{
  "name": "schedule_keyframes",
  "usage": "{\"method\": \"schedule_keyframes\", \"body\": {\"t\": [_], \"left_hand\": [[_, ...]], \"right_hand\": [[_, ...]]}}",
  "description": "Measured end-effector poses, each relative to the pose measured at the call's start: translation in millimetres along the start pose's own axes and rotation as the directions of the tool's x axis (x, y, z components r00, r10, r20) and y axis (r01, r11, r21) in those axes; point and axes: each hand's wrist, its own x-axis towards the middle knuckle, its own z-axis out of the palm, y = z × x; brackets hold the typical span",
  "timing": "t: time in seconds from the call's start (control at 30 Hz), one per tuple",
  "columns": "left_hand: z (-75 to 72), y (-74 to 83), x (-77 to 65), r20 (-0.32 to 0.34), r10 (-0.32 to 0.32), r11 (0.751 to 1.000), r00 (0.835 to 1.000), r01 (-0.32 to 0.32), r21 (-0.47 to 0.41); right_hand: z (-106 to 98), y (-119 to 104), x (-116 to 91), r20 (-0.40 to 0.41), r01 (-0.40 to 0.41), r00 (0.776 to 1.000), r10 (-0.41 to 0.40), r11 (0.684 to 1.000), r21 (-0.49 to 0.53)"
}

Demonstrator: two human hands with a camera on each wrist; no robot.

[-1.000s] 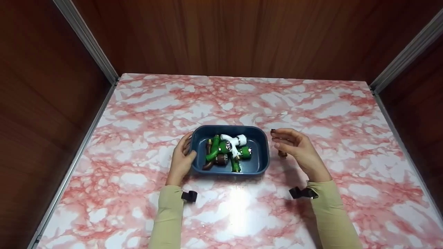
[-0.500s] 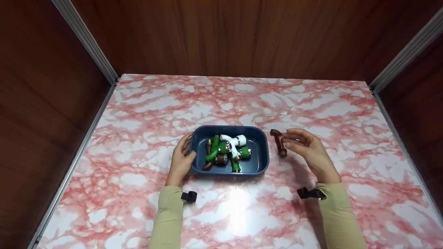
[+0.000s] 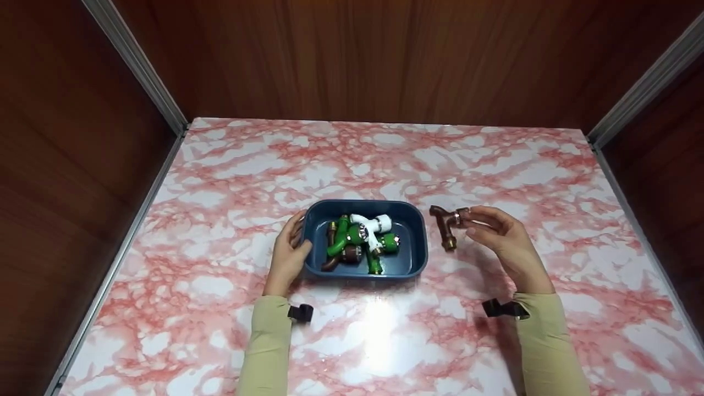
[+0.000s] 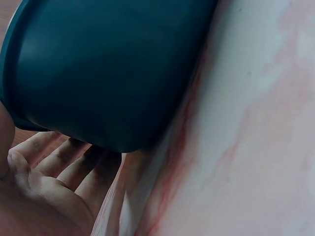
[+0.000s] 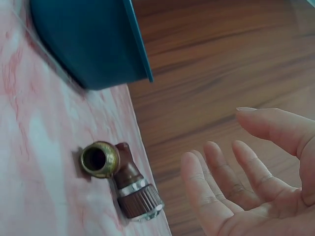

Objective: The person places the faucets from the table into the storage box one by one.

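A brown tap [image 3: 446, 226] with a threaded brass end lies on the table, right of the blue plastic bin [image 3: 404, 270]. My right hand [image 3: 511, 242] is beside its ribbed knob [image 5: 141, 200], fingers spread and holding nothing; the right wrist view shows them apart from the tap. My left hand [image 3: 287, 258] holds the bin's left end, thumb at the rim and fingers along the outer wall. Inside the bin lie a white tap [image 3: 374, 225], a green tap [image 3: 342, 239], another green tap [image 3: 389, 242] and a brown tap [image 3: 351, 254], partly overlapping one another.
The table [image 3: 247, 154] has a red and white marbled top. Dark wood panels [image 3: 385, 60] stand at the back and both sides, with metal rails at the corners. Black straps [image 3: 503, 309] with small devices are on both wrists.
My right hand has let go of the brown tap and drawn back to the right, uncovering its body and then its knob. My left hand and the bin have stayed put.
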Motion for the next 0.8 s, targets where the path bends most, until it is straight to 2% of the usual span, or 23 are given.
{"method": "schedule_keyframes", "body": {"t": [0.23,0.5,0.8], "left_hand": [[0.1,6.0,-1.8,0.007,0.014,1.000,1.000,-0.014,-0.010],[0.5,5.4,-1.7,0.012,0.003,1.000,1.000,-0.003,-0.004],[-0.3,6.7,-1.8,0.017,-0.006,1.000,1.000,0.005,0.005]], "right_hand": [[-8.9,-1.5,-3.6,0.010,-0.001,1.000,0.001,0.999,0.033],[-20.8,1.9,-4.4,-0.022,0.021,1.000,-0.021,1.000,-0.010],[-33.0,8.9,1.4,-0.036,0.004,0.999,-0.001,0.996,0.093]]}}
